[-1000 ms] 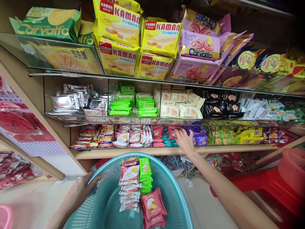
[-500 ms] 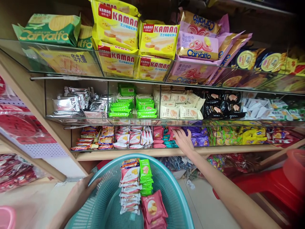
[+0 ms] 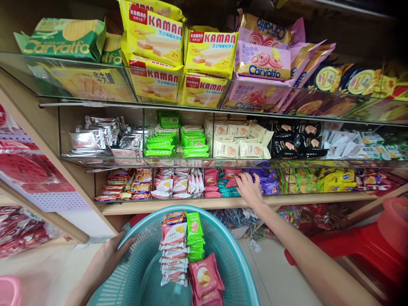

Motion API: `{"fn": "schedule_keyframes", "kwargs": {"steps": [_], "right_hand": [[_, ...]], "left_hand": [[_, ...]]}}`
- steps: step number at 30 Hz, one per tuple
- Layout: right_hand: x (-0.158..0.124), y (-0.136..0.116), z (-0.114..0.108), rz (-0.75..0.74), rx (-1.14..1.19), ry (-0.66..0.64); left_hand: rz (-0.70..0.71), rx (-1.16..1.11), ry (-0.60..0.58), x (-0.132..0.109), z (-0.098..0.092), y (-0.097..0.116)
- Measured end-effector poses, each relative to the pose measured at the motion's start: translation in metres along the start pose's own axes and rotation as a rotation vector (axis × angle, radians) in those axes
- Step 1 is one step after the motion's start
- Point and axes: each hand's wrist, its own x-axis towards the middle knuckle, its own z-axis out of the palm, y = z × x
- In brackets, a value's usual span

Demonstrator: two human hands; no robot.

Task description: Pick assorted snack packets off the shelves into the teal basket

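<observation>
My left hand [image 3: 111, 257] is closed over the left rim of a teal plastic basket [image 3: 237, 250]. Inside the basket stand a stack of white-and-red snack packets [image 3: 174, 255], some green packets [image 3: 194, 231] and several dark pink packets [image 3: 206, 278]. My right hand [image 3: 249, 189] reaches over the lowest shelf with its fingers apart. Its fingertips are beside a red packet [image 3: 230, 173] lying on teal packets [image 3: 228, 191]; whether they touch it I cannot tell. Purple packets [image 3: 270, 182] are just beyond that hand on the right.
Low glass dividers and a wooden shelf edge [image 3: 178, 205] front the lowest row. Above it sit green packets [image 3: 194, 144], cream packets [image 3: 251, 149] and black packets [image 3: 291, 146]. Yellow wafer packs [image 3: 210, 51] fill the top shelf. A red plastic stool [image 3: 353, 238] stands at right.
My right hand has drawn slightly right and down, uncovering more of the red packet. My left hand and the basket's contents look the same.
</observation>
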Motion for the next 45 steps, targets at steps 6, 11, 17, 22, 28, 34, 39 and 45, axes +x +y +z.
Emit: {"fn": "schedule_keyframes", "kwargs": {"steps": [6, 11, 17, 22, 28, 34, 39, 45], "right_hand": [[-0.001, 0.004, -0.001, -0.022, 0.019, 0.004], [-0.002, 0.005, 0.001, -0.046, 0.046, 0.011], [-0.006, 0.007, -0.014, -0.046, 0.097, 0.046], [-0.019, -0.007, -0.053, -0.046, 0.321, 0.139], [-0.045, -0.05, -0.105, 0.257, 1.005, -0.141], [-0.074, -0.086, -0.12, 0.505, 1.71, -0.764], [-0.085, -0.092, -0.117, 0.476, 1.747, -1.203], [-0.082, -0.105, -0.107, 0.404, 1.685, -1.365]], "left_hand": [[0.006, 0.01, -0.017, 0.0, 0.002, -0.003], [0.023, -0.009, 0.012, 0.0, 0.002, -0.002], [0.018, -0.029, -0.006, -0.001, 0.0, -0.001], [0.009, -0.017, -0.014, -0.001, -0.001, 0.001], [-0.011, 0.011, -0.085, 0.0, 0.002, 0.0], [-0.025, 0.013, -0.094, -0.002, 0.0, 0.004], [-0.025, -0.006, -0.112, -0.003, 0.0, 0.005], [-0.021, 0.006, -0.1, -0.003, -0.001, 0.006]]}}
